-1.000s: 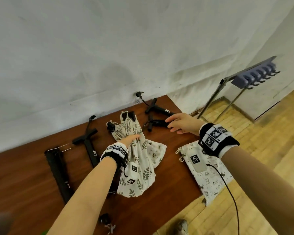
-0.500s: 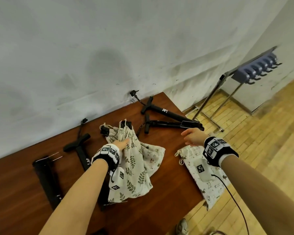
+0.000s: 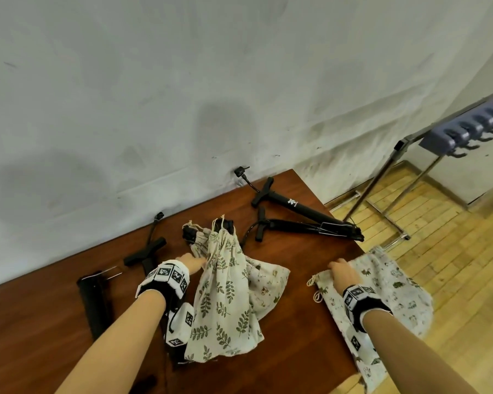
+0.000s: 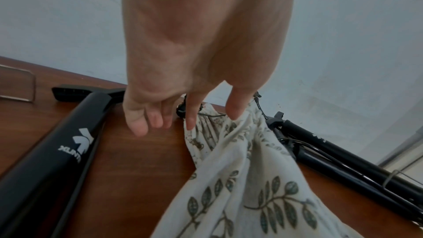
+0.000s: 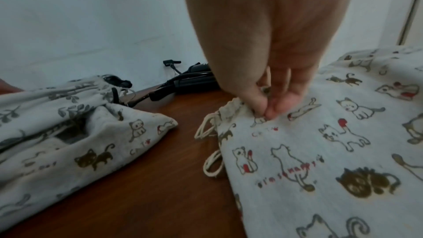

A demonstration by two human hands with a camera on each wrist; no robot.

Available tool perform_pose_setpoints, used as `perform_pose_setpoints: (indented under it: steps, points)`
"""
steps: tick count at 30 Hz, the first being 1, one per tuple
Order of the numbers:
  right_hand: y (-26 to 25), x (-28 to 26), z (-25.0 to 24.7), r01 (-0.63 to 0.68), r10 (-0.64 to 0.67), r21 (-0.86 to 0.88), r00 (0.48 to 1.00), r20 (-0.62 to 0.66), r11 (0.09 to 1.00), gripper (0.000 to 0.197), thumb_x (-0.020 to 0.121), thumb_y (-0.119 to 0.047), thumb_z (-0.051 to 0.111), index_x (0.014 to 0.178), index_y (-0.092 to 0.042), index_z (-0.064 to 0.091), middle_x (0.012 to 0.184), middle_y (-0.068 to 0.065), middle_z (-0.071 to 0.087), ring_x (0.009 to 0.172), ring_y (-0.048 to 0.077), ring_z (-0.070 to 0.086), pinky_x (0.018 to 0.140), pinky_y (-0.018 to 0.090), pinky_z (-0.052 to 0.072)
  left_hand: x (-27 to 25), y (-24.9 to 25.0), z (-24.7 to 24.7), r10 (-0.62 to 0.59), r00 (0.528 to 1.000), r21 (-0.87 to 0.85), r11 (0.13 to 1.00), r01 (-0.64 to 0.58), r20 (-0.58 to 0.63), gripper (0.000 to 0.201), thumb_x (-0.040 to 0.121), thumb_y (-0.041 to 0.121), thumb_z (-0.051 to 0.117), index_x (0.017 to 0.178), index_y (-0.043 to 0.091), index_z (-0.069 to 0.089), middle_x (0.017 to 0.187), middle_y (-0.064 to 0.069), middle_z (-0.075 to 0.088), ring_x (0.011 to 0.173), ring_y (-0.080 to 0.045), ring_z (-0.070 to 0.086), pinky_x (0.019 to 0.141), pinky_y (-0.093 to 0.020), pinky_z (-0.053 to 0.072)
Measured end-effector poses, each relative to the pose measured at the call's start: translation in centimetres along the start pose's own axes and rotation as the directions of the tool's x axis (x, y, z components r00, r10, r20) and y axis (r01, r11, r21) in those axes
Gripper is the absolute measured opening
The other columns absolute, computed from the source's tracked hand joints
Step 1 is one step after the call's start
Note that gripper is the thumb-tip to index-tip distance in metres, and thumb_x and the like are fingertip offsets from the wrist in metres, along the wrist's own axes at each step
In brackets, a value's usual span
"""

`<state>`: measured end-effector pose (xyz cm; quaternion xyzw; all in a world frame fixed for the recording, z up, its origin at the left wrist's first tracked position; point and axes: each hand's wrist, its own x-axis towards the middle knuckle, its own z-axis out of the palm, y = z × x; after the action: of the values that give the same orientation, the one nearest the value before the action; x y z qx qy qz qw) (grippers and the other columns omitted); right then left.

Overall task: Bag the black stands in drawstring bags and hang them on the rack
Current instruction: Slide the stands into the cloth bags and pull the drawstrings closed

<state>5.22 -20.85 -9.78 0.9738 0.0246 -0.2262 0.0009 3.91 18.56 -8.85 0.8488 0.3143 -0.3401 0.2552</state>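
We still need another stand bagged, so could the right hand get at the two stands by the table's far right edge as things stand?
Probably yes, once freed: the right hand pinches the cat bag, and bare table lies between it and the stands.

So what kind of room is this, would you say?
Probably a plain workroom or recording space: bare white wall, brown wooden table, wood-plank floor and a metal rack with hooks.

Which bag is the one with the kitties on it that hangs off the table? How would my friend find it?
Start at the brown wooden table and go to its right edge, nearest the metal rack. There the cat-print bag lies flat, partly drooping over the edge, with the right hand pinching its mouth. It lies apart from the other bags, and the leaf-print bag mid-table shows green leaves, not cats.
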Motion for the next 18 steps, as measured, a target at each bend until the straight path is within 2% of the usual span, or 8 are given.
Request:
perform_pose_setpoints:
  steps: [2,4,7,10,12,13,15,18]
  points:
    - [-0.1,-0.5,-1.2,0.003,-0.006,-0.050,0.998,-0.062,0.999,0.022,0.089,0.004,0.046,0.078,-0.015,0.046,0.100,0.007,0.054,0.086,0.024,0.058,0.073,0.031,0.049,-0.5,0.8,0.0,0.051,0.998,0.029,0.998,-0.052,0.035,0.065,0.090,0.050,0.050,0.138,0.007,0.043,0.141,-0.014,0.047,0.128,-0.032,0.046,0.105,-0.033,0.039]
    - [0.4,-1.0,-2.7,-0.006,0.002,-0.050,0.997,-0.079,0.999,0.016,0.091,-0.002,0.045,0.081,-0.015,0.046,0.094,0.004,0.054,0.083,0.024,0.058,0.066,0.030,0.046,-0.9,1.8,0.0,0.110,0.993,0.044,0.993,-0.112,0.043,0.067,0.084,0.054,0.052,0.135,0.010,0.050,0.138,-0.012,0.051,0.125,-0.031,0.049,0.105,-0.034,0.040]
    - [1.4,-1.7,-4.9,0.003,-0.004,-0.045,1.000,-0.007,0.999,0.009,0.091,-0.014,0.045,0.096,-0.019,0.051,0.100,0.002,0.059,0.090,0.022,0.054,0.076,0.033,0.044,-1.2,3.6,0.3,0.126,0.992,0.053,0.990,-0.127,0.024,0.060,0.089,0.043,0.052,0.138,0.009,0.047,0.142,-0.016,0.045,0.129,-0.032,0.045,0.108,-0.037,0.038]
    - [2.1,-2.2,-7.2,0.045,-0.043,-0.126,0.999,0.013,0.991,0.008,0.083,-0.020,0.045,0.083,-0.028,0.045,0.082,-0.006,0.053,0.093,0.018,0.048,0.103,0.049,0.027,-3.4,6.4,-0.2,0.180,0.982,0.169,0.971,-0.170,-0.049,0.058,0.092,0.043,0.048,0.139,0.010,0.042,0.143,-0.016,0.042,0.131,-0.035,0.040,0.109,-0.038,0.034]
    - [2.4,-2.7,-8.9,0.127,-0.126,-0.117,0.992,0.018,0.985,0.015,0.080,-0.020,0.045,0.072,-0.029,0.037,0.071,-0.010,0.047,0.077,0.014,0.048,0.101,0.042,0.029,-5.0,8.3,-0.6,0.251,0.964,0.248,0.942,-0.224,-0.082,0.056,0.090,0.045,0.047,0.138,0.016,0.042,0.141,-0.013,0.043,0.131,-0.034,0.039,0.109,-0.038,0.033]
    - [2.4,-3.3,-9.8,0.180,-0.178,-0.066,0.983,0.043,0.981,0.018,0.082,-0.020,0.046,0.070,-0.028,0.035,0.069,-0.009,0.045,0.069,0.012,0.045,0.090,0.033,0.036,-5.7,9.4,-0.8,0.296,0.953,0.237,0.932,-0.274,-0.062,0.054,0.090,0.046,0.049,0.136,0.019,0.045,0.138,-0.011,0.046,0.129,-0.033,0.041,0.108,-0.038,0.034]
    - [2.2,-4.5,-11.6,0.260,-0.266,0.076,0.960,0.085,0.963,0.022,0.087,-0.022,0.049,0.070,-0.026,0.036,0.068,-0.008,0.044,0.062,0.011,0.040,0.064,0.025,0.036,-7.6,11.6,-0.6,0.425,0.903,0.059,0.902,-0.428,0.054,0.043,0.090,0.040,0.056,0.126,0.016,0.054,0.126,-0.007,0.057,0.117,-0.024,0.053,0.098,-0.034,0.044]
    - [1.0,-6.3,-14.2,0.346,-0.362,0.244,0.932,0.020,0.906,0.027,0.091,-0.028,0.055,0.069,-0.028,0.040,0.065,-0.010,0.045,0.058,0.008,0.041,0.060,0.023,0.037,-12.3,15.2,0.1,0.601,0.751,-0.125,0.797,-0.591,0.273,0.025,0.093,0.029,0.055,0.115,0.018,0.059,0.109,-0.001,0.064,0.097,-0.014,0.060,0.076,-0.022,0.048]
